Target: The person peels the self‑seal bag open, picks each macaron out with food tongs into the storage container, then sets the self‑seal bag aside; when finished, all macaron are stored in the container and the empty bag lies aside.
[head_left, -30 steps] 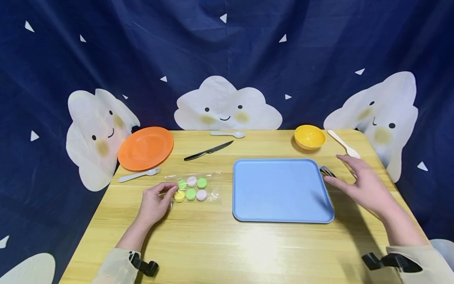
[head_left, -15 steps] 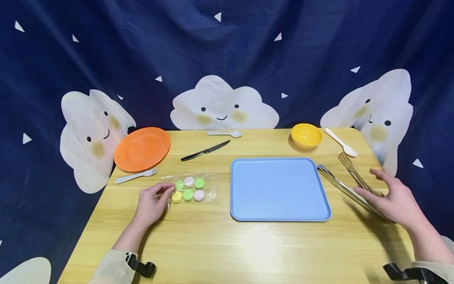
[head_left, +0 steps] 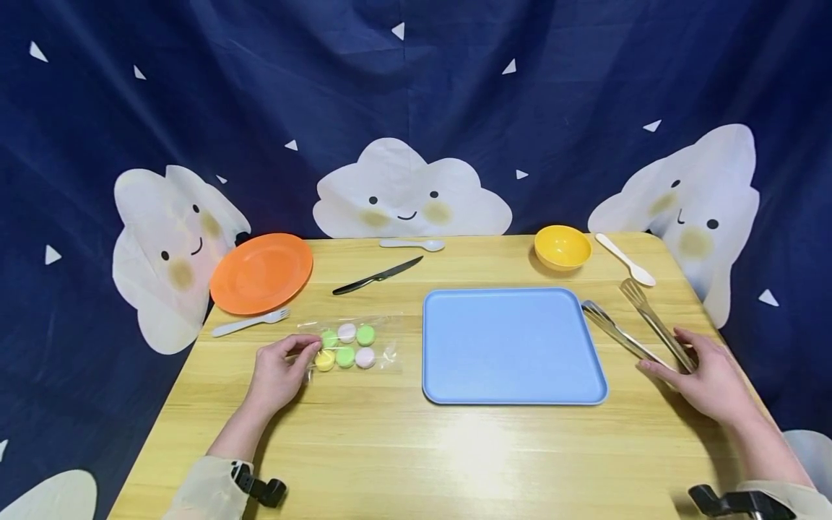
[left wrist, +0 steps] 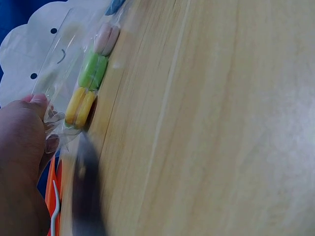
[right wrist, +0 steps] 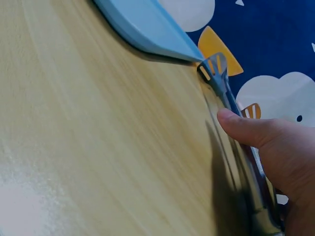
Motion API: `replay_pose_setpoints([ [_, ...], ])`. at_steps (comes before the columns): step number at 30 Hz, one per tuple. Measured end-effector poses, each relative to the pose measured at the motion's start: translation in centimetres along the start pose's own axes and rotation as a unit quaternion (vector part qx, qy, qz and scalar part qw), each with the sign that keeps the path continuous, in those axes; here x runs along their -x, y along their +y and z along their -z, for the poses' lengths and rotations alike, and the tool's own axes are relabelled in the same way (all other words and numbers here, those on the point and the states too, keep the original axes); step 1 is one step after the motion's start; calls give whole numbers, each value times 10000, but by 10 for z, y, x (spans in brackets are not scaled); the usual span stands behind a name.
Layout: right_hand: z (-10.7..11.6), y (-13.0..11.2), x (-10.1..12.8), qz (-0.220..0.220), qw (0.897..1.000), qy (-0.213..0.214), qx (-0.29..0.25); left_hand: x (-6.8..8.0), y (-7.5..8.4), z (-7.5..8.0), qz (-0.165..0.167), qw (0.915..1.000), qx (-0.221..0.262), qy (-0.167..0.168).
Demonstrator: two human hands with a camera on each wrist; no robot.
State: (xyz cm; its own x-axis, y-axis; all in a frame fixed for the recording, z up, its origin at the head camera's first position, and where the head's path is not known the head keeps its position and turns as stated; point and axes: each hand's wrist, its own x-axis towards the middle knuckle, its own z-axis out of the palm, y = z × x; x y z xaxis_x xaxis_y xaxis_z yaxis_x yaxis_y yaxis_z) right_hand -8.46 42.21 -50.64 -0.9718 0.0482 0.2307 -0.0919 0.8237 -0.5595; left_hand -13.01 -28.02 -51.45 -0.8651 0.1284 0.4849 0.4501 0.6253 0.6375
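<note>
A: What is the left hand (head_left: 279,375) doing?

B: It is lying on the wooden table (head_left: 403,448) and its thumb and fingers are pinching the near left corner of a clear bag of macarons (head_left: 351,345). The bag is lying flat on the table, between the white fork (head_left: 250,322) and the blue tray (head_left: 513,345). Inside it six round pieces are sitting in two rows: green, pink and yellow ones. In the left wrist view the bag of macarons (left wrist: 83,83) is crumpling a little at the fingertips (left wrist: 38,102).

A: And the right hand (head_left: 708,381)?

B: It is resting on the table to the right of the tray, over the handle end of the metal tongs (head_left: 640,328). The thumb is pressing on the near arm of the tongs and the fingers are curling over the far arm, so the hand is grasping the tongs. The tongs are lying on the table with the two arms spread, tips pointing toward the yellow bowl (head_left: 562,248). In the right wrist view the thumb (right wrist: 246,129) is lying along the tongs (right wrist: 219,78), just beside the tray corner (right wrist: 162,42).

A: What else is lying around?

B: An orange plate (head_left: 262,272), a black knife (head_left: 377,276) and two white spoons, one at the middle back (head_left: 413,245) and one at the right (head_left: 626,260).
</note>
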Motion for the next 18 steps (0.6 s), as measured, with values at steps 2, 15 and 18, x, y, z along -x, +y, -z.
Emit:
replay_pose_setpoints([
  [2,-2,1,1,29,10000,36,-42,0,0,-1,-29,10000,2,16],
  [15,-6,-6,2,-178,9997,160,14,-1,-1,-2,-97,9998,91,145],
  [18,-3,-12,0,-206,9995,209,-74,-1,0,-2,-138,9997,88,169],
])
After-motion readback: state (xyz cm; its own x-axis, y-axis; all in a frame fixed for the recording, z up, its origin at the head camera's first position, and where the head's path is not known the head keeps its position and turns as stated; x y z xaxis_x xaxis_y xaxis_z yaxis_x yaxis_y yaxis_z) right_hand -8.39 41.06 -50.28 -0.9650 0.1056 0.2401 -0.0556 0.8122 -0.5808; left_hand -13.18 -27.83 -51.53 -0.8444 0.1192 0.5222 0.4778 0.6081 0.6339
